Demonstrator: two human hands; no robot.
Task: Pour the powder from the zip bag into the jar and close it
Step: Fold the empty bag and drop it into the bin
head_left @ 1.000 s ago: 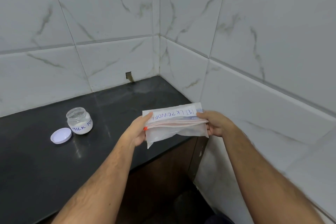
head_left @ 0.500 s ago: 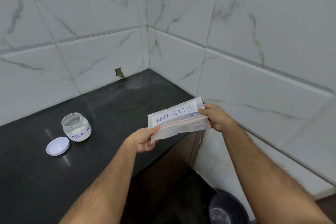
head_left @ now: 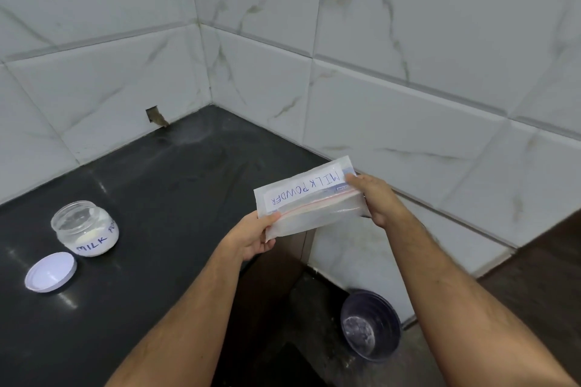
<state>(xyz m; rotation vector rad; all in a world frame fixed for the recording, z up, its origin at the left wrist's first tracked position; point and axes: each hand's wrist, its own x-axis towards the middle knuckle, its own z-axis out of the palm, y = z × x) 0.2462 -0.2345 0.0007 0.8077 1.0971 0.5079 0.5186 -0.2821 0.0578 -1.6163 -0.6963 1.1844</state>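
Note:
A clear zip bag [head_left: 309,198] with a white label reading MILK POWDER is held flat in the air past the counter's right end, its label upside down to me. My left hand [head_left: 256,236] pinches its left end and my right hand [head_left: 375,198] grips its right end by the red zip line. The bag looks nearly flat. On the black counter at the left stands an open glass jar [head_left: 85,228] with white powder in its bottom and a handwritten label. Its white lid [head_left: 50,272] lies beside it, in front and to the left.
The black counter [head_left: 157,214] runs into a corner of white marble-look tiled walls [head_left: 377,72]. A small hole [head_left: 154,116] shows in the back tile. Below the counter's right end, a dark round bucket [head_left: 369,325] stands on the floor.
The bag has tilted, its right end rising, while my hands stay on both ends. The view has dropped, bringing the bucket on the floor into sight.

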